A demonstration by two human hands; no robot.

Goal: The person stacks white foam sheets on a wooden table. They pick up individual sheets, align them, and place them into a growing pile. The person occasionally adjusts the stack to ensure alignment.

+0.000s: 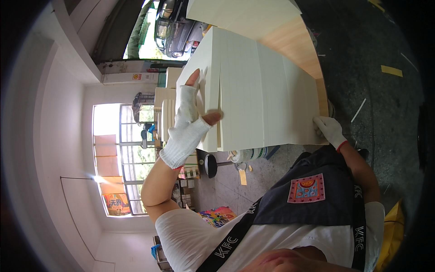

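Note:
A big block of stacked white boards (258, 90) fills the middle of the head view. Its leftmost layer stands slightly apart, with a narrow gap along it. My left hand (188, 120), in a white glove with bare thumb and fingertip, lies over that layer. Its thumb and finger are spread wide, the thumb reaching the face beside the gap. My right hand (330, 130), also gloved, is at the opposite near corner of the stack. Its fingers curl at the boards' edge, beside a wood-coloured panel (321, 97); their tips are hidden.
A wood-toned board (290, 38) adjoins the far end of the stack. Yellow strips (392, 70) and white scraps lie on the dark floor. Near the stack are a wrapped white roll (250, 155) and a round black seat (210, 166). More pale boards (167, 111) stand beyond my left hand.

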